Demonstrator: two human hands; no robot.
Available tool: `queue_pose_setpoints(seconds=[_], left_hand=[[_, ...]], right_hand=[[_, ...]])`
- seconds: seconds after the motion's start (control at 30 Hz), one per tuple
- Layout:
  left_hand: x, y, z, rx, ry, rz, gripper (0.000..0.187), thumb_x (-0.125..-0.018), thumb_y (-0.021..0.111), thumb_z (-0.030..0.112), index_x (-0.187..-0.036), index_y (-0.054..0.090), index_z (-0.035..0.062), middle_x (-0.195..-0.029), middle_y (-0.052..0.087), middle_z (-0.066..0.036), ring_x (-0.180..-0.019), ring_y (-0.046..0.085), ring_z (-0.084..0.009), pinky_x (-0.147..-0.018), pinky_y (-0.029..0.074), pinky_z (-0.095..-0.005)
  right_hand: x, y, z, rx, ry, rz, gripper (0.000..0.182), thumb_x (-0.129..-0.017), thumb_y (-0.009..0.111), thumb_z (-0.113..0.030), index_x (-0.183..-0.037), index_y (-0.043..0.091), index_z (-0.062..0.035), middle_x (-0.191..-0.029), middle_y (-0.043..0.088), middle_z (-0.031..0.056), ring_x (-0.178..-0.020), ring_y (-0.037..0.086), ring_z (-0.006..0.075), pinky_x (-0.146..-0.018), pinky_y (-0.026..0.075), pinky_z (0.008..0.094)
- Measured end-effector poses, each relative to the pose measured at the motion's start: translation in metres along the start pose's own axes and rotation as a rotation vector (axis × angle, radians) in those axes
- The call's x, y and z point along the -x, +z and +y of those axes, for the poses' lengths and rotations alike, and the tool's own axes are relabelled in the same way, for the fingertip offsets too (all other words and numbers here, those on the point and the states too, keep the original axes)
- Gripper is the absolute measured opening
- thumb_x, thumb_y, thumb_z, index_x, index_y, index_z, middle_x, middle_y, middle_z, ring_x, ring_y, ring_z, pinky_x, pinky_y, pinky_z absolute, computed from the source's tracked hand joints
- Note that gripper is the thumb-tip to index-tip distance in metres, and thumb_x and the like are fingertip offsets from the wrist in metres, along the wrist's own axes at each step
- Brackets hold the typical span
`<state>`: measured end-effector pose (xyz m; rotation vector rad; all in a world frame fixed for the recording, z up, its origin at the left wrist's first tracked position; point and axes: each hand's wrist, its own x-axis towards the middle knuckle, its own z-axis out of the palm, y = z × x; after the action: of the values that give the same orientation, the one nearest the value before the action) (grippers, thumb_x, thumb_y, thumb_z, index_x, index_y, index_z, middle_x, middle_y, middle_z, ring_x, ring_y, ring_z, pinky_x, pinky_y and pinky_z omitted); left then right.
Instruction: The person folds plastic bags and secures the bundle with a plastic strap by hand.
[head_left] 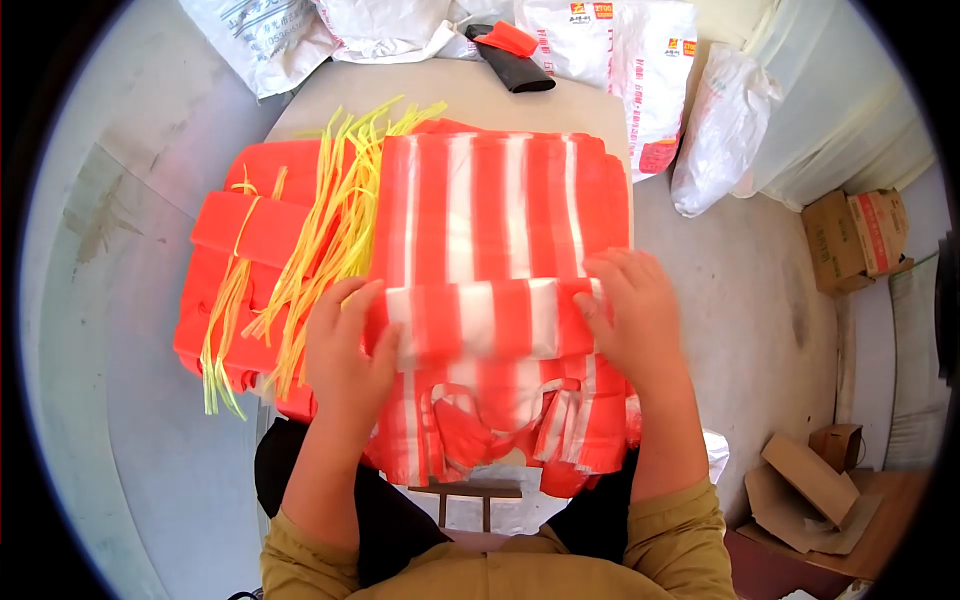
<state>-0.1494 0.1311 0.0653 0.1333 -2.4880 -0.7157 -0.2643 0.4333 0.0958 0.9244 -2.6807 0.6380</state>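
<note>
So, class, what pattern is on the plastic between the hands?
The plastic has red and white stripes, clearest in the head view.

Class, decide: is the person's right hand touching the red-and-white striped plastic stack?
Touching: the head view shows the right hand with thumb and fingers against the striped stack, at one end of its folded band.

The plastic bags (487,210) mid-frame have lengthwise red and white stripes. At centre left, the bundle (218,225) is plain red, the strings (335,200) over it bright yellow. White sacks (655,90) with red print fill the upper right-centre. The shirt (490,577) at the bottom is mustard brown, the trousers (385,525) black, the right-edge carton (835,235) brown.
</note>
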Motion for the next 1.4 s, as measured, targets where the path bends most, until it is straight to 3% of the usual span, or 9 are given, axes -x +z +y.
queue_pose_setpoints(seconds=[0.1,0.23,0.63,1.07,1.13,1.27,1.33,1.37,1.4], left_hand=[[-0.006,0.005,0.021,-0.051,0.309,-0.172,0.056,-0.078,0.08,0.005,-0.132,0.066,0.007,-0.142,0.061,-0.017,-0.133,0.056,-0.0396,-0.109,0.047,-0.0501],[0.003,0.034,0.027,-0.106,0.367,-0.386,0.06,-0.081,0.078,0.012,-0.139,0.063,0.0104,-0.148,0.059,-0.013,-0.139,0.053,-0.035,-0.112,0.045,-0.0542],[0.007,0.055,0.024,-0.214,0.42,-0.318,0.049,-0.088,0.064,0.009,-0.137,0.061,0.0013,-0.14,0.064,-0.015,-0.13,0.062,-0.0333,-0.109,0.048,-0.0491],[0.008,0.053,0.01,-0.242,0.429,-0.299,0.043,-0.09,0.061,0.005,-0.134,0.063,0.0022,-0.135,0.069,-0.015,-0.127,0.065,-0.0338,-0.102,0.054,-0.0477],[0.009,0.052,0.01,-0.165,0.387,-0.282,0.043,-0.09,0.062,0.006,-0.133,0.062,0.0005,-0.129,0.07,-0.016,-0.118,0.069,-0.0351,-0.095,0.057,-0.0465],[0.0,0.012,0.046,-0.018,-0.048,-0.471,0.042,-0.093,0.063,0.001,-0.134,0.062,0.0001,-0.116,0.074,-0.016,-0.102,0.075,-0.0309,-0.081,0.061,-0.0417],[0.001,0.002,0.049,0.67,-0.49,-0.508,0.041,-0.096,0.061,-0.001,-0.137,0.061,0.0027,-0.117,0.073,-0.013,-0.104,0.073,-0.0243,-0.083,0.06,-0.0367],[0.002,-0.001,0.05,1.016,-0.709,-0.501,0.041,-0.098,0.061,-0.001,-0.139,0.061,0.0039,-0.118,0.073,-0.011,-0.105,0.072,-0.0209,-0.084,0.059,-0.0342],[0.005,0.002,0.05,1.125,-0.71,-0.491,0.044,-0.1,0.061,-0.001,-0.143,0.057,0.0057,-0.119,0.072,-0.011,-0.106,0.07,-0.0183,-0.086,0.058,-0.033]], right_hand=[[0.0,0.021,-0.018,-0.08,-0.234,-0.048,0.042,-0.078,0.076,-0.009,-0.12,0.069,-0.0072,-0.126,0.068,0.0119,-0.121,0.062,0.0333,-0.103,0.049,0.0485],[0.004,0.047,-0.031,0.016,-0.365,-0.075,0.045,-0.078,0.071,-0.005,-0.123,0.066,-0.0075,-0.13,0.066,0.0105,-0.123,0.062,0.0319,-0.102,0.051,0.0443],[0.006,0.078,-0.04,0.051,-0.314,0.043,0.043,-0.086,0.065,-0.006,-0.129,0.066,-0.0048,-0.135,0.065,0.0146,-0.125,0.062,0.0327,-0.102,0.053,0.0439],[0.013,0.033,0.02,0.114,-0.132,-0.116,0.032,-0.086,0.065,-0.004,-0.118,0.071,-0.0054,-0.127,0.072,0.0091,-0.124,0.065,0.0297,-0.105,0.052,0.044],[0.011,0.027,0.029,0.181,-0.079,-0.114,0.031,-0.088,0.067,-0.008,-0.119,0.07,-0.0054,-0.13,0.07,0.0115,-0.123,0.064,0.0301,-0.108,0.049,0.045],[0.004,0.013,0.009,-0.102,0.073,0.583,0.054,-0.096,0.068,-0.026,-0.144,0.051,-0.0057,-0.141,0.061,0.0161,-0.124,0.062,0.0285,-0.109,0.046,0.0455],[-0.004,0.018,0.005,-0.595,0.051,0.905,0.068,-0.101,0.065,-0.034,-0.155,0.036,-0.0057,-0.146,0.056,0.0169,-0.123,0.061,0.027,-0.106,0.047,0.0443],[0.0,0.024,0.005,-0.795,0.088,0.798,0.07,-0.103,0.063,-0.036,-0.157,0.031,-0.0058,-0.145,0.056,0.0158,-0.122,0.061,0.0257,-0.104,0.048,0.0435],[0.008,0.032,0.003,-0.988,0.124,0.684,0.072,-0.104,0.06,-0.038,-0.159,0.025,-0.006,-0.145,0.055,0.0148,-0.121,0.06,0.0243,-0.103,0.048,0.0427]])
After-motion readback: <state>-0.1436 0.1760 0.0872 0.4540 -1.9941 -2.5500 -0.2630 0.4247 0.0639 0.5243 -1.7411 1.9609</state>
